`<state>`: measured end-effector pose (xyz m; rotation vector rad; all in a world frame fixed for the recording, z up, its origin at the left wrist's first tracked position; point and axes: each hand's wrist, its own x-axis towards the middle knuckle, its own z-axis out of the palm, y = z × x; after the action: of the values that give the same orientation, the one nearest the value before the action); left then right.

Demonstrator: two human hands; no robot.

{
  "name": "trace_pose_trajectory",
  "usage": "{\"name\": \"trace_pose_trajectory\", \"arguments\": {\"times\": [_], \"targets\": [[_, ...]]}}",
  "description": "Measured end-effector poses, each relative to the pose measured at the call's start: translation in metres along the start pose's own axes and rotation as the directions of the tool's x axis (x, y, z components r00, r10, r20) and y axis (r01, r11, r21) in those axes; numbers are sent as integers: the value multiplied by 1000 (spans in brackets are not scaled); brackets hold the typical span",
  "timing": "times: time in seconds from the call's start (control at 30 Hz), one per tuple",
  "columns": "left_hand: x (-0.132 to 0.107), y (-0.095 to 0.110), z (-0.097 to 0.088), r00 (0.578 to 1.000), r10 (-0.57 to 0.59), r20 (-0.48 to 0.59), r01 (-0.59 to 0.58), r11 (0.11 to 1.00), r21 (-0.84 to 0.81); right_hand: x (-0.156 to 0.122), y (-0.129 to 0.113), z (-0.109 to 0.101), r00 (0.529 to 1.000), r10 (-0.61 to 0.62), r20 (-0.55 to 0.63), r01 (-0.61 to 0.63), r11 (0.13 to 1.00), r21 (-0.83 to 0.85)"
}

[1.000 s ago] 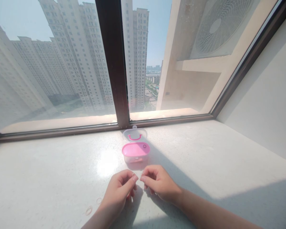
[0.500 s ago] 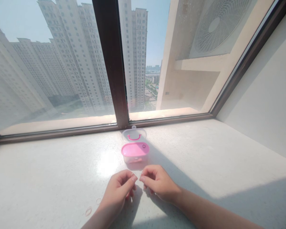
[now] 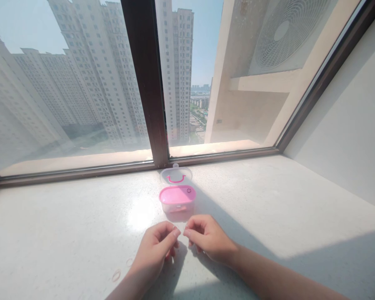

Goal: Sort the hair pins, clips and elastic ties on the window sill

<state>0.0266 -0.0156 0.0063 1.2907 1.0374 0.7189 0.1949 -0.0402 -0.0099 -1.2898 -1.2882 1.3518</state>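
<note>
My left hand point(image 3: 158, 243) is closed in a pinch, thumb against forefinger. A tiny pale edge shows at its fingertips, too small to name. Facing it across a small gap, my right hand point(image 3: 208, 239) also pinches thumb and forefinger together; what lies between them, if anything, is hidden. Just beyond both hands stands a clear plastic box with a pink top point(image 3: 175, 194), on which a small dark ring point(image 3: 189, 190) shows. Beside my left wrist, a thin pale loop point(image 3: 116, 275) lies on the white sill, with a fainter loop point(image 3: 129, 262) close by.
Behind the pink-topped box is a clear oval lid point(image 3: 165, 177) with a pink handle point(image 3: 176, 180). The white sill point(image 3: 65, 225) runs up to a dark window frame point(image 3: 161, 154). A white wall point(image 3: 340, 137) bounds it on the right. Sunlight glares left of the box.
</note>
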Motion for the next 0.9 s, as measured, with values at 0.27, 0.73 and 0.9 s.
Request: {"name": "trace_pose_trajectory", "arguments": {"times": [0.27, 0.73, 0.9], "targets": [[0, 0, 0, 1000, -6, 20, 6, 1000, -1, 0, -1, 0, 1000, 9, -1, -9, 1000, 5], [0, 1, 0, 1000, -4, 20, 4, 1000, -7, -1, -1, 0, 1000, 5, 5, -5, 1000, 12], [0, -1, 0, 1000, -2, 6, 2, 1000, -14, 0, -1, 1, 1000, 3, 2, -3, 1000, 16]]}}
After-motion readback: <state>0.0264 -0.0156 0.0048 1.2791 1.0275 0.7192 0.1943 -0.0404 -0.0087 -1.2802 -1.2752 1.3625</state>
